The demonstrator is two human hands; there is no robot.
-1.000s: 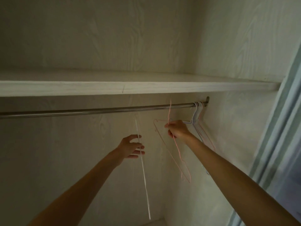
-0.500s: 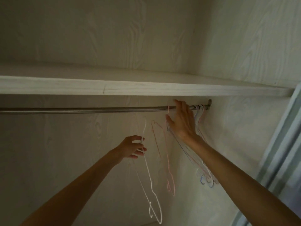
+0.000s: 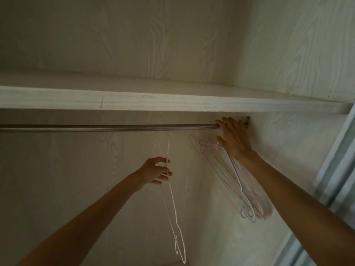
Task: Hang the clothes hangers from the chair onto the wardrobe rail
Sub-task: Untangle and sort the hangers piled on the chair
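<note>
A metal wardrobe rail runs under the shelf. My right hand lies with straight fingers against the rail's right end, pressing on the hooks of several thin wire hangers in pink, blue and white; the bunch hangs blurred below my wrist. My left hand is lower, under the rail's middle, and grips a white wire hanger near its top. That hanger dangles down below my hand, its hook rising toward the rail without touching it.
A pale wooden shelf sits just above the rail. The wardrobe's back wall and right side wall close in the space. A sliding door frame stands at the far right.
My right hand hung the pink hanger on the rail, let it go and slid it right into the bunch at the rail's end. My left hand kept hold of the white hanger.
</note>
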